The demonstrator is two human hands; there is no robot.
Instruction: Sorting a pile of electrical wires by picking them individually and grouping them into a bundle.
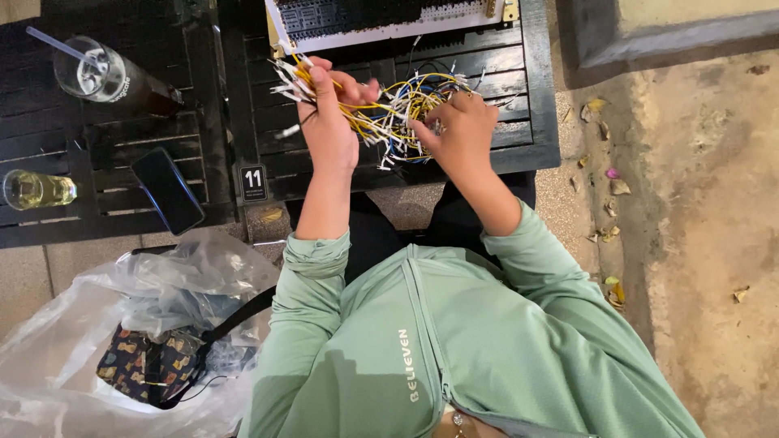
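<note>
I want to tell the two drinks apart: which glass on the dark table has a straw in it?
The upper glass, with a dark drink, holds the straw. The lower glass, at the table's left edge, holds a pale yellow drink and no straw.

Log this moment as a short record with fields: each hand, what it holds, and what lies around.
left hand: raised, gripping a bunch of yellow and white wires
right hand: fingers in the tangle of wires on the table
table: dark slatted wood
board: white-edged panel at the table's far edge
phone: dark, face up, on the side table
cup with straw: on the side table
glass: pale drink
plastic bag: on the floor, patterned pouch inside
</note>
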